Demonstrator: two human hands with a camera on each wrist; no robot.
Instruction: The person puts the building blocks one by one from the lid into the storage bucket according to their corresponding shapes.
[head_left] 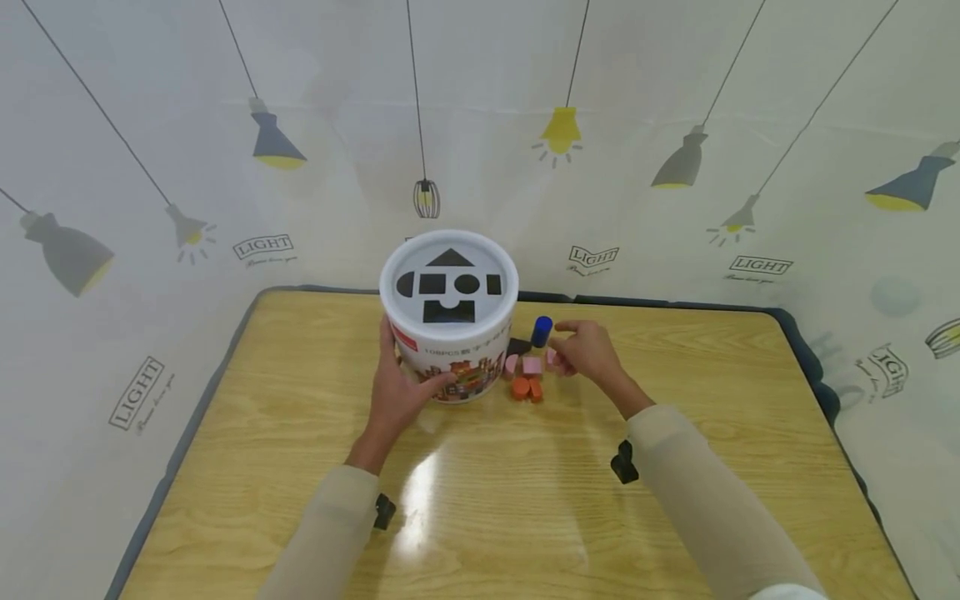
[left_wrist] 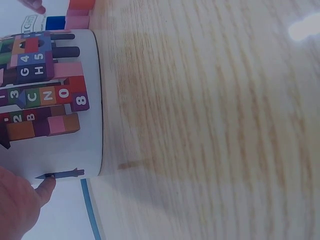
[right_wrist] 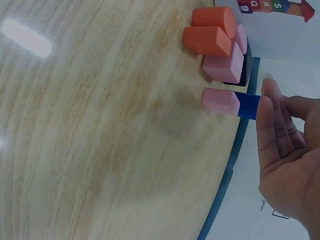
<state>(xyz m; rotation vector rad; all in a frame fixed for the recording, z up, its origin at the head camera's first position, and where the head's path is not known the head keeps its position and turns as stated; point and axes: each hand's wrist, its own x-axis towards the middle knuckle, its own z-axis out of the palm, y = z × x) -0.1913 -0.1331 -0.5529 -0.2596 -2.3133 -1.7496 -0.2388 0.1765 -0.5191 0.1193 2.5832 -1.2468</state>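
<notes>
A white round shape-sorter bucket (head_left: 408, 333) stands on the table, its lid (head_left: 450, 310) cut with several dark shaped holes. My left hand (head_left: 401, 392) grips the bucket's left side, thumb across the printed front, the other fingers mostly hidden. Beside the small blocks right of the bucket is my right hand (head_left: 592, 357), its index finger stretched toward a blue cylinder (head_left: 542, 332). In the right wrist view its fingers look fairly straight, alongside the blue cylinder. A pink block (right_wrist: 220, 101) lies in front of that cylinder; whether a fingertip touches either is unclear.
Close to the bucket sit two orange blocks (right_wrist: 206, 41), another pink block (right_wrist: 222, 65), a pink rounded piece (head_left: 512, 364) and a dark piece (head_left: 517, 347). The wooden table (head_left: 510, 483) ends at a wall covering (head_left: 480, 108) printed with lamps.
</notes>
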